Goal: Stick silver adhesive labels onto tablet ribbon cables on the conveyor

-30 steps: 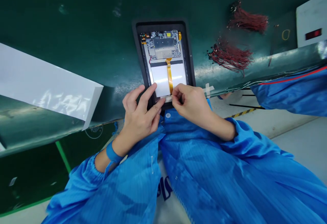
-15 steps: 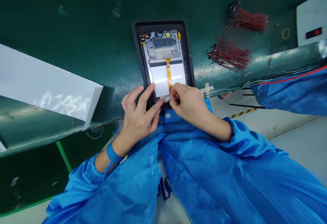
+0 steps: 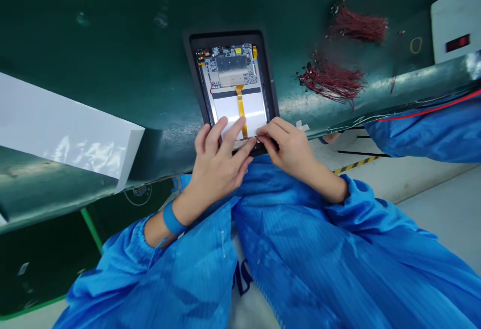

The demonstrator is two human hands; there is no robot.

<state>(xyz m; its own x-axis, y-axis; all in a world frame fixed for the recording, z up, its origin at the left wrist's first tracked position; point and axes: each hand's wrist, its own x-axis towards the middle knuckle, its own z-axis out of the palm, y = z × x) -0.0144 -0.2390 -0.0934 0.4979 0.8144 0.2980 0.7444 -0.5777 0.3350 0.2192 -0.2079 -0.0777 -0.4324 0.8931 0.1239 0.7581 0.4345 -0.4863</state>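
Observation:
An opened tablet (image 3: 256,96) lies in a black tray (image 3: 269,76), its circuit board (image 3: 231,68) at the far end. From the board an orange ribbon cable (image 3: 241,106) runs toward me over a white panel (image 3: 221,108). My left hand (image 3: 220,163) rests open across the near end, fingers spread, touching the panel and the near edge. At the near right corner my right hand (image 3: 290,143) has thumb and forefinger pinched together, close to the left thumb. Whatever sits between those fingertips is too small to make out.
Two bundles of red wires (image 3: 334,81) lie right of the tray. Beyond them are a yellow loop (image 3: 416,45) and a white box (image 3: 453,31) with a dark red window. A white angled panel (image 3: 67,128) stands at left. Another person's blue sleeve (image 3: 424,133) shows at right.
My left hand has slid right along the tablet's near end. My right hand has moved right to the near corner, its fingers reaching out more. The whole view has shifted slightly.

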